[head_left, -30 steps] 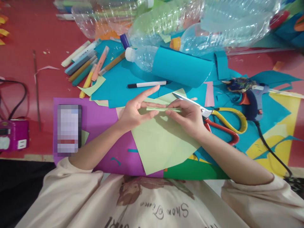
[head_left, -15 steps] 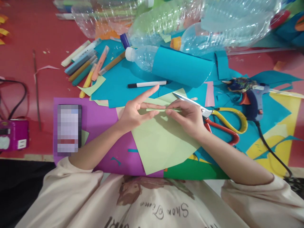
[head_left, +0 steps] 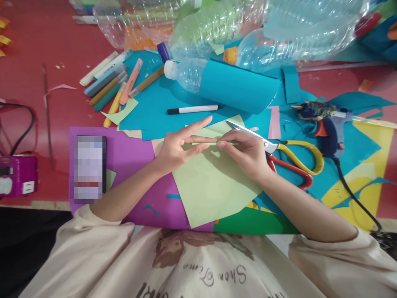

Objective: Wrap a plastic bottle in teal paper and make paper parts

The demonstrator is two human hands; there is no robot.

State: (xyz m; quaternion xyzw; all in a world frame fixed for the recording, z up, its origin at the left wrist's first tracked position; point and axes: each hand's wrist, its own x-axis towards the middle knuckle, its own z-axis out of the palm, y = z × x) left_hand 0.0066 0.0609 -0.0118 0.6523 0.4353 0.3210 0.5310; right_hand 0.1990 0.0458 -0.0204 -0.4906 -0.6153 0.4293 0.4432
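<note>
Both hands pinch a thin, light green paper strip (head_left: 204, 144), seen nearly edge-on. My left hand (head_left: 176, 149) has its thumb and a finger on the strip's left part, with the index finger stretched out away from it. At the strip's right part, my right hand (head_left: 245, 149) closes its thumb and fingertips on it and hides that end. Below the hands lies a large light green paper sheet (head_left: 214, 186). Scissors (head_left: 273, 148) with yellow and red handles lie partly open beside my right hand. A white marker with a black cap (head_left: 194, 109) rests beyond the hands.
A clear bottle wrapped in blue paper (head_left: 235, 85) lies beyond the marker, with large clear bottles (head_left: 285, 45) behind it. A blue glue gun (head_left: 335, 132) is at right, its cord trailing forward. Several markers (head_left: 108, 82) and a phone (head_left: 89, 167) are at left.
My left hand's outstretched index finger has shifted slightly right. Both hands still pinch the strip in nearly the same place.
</note>
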